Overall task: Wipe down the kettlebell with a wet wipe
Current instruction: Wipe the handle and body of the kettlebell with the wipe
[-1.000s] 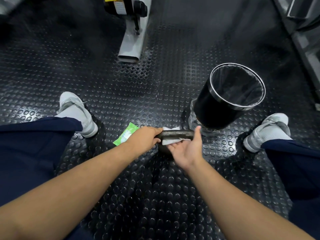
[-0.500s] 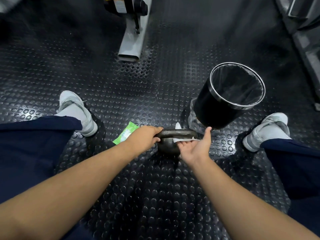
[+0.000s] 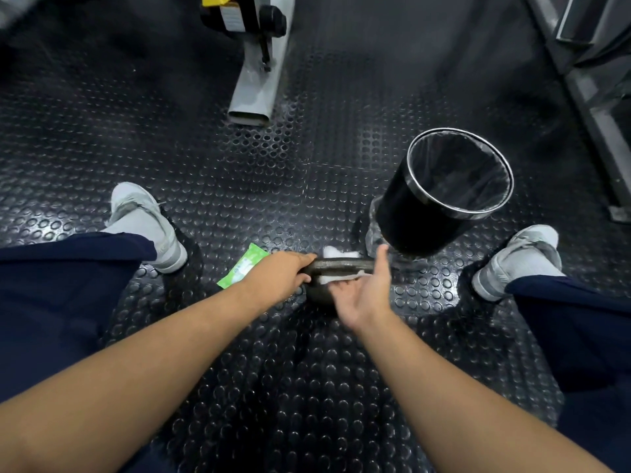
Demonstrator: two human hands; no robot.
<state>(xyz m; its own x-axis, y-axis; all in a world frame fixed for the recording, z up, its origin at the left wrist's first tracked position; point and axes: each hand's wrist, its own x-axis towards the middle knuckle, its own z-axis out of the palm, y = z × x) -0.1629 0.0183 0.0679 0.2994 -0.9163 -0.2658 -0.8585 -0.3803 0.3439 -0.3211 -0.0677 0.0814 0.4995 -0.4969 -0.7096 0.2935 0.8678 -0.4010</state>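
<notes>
— Between the grey shoes [image 3: 146,227], near centre: dark metal kettlebell [image 3: 341,265] on studded black floor [image 3: 307,370]. Left hand [image 3: 276,278]?
— Gripping handle's left end. Right hand [image 3: 365,291] palm-up, thumb out, fingers curled holding white wet wipe [image 3: 341,277] under the handle.

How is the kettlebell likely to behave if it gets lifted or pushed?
The kettlebell looks like solid dark metal, so probably rigid and heavy for its size. Its rounded body might rock if pushed. The right hand holds the wet wipe against the handle, so the grip may be slick.
</notes>
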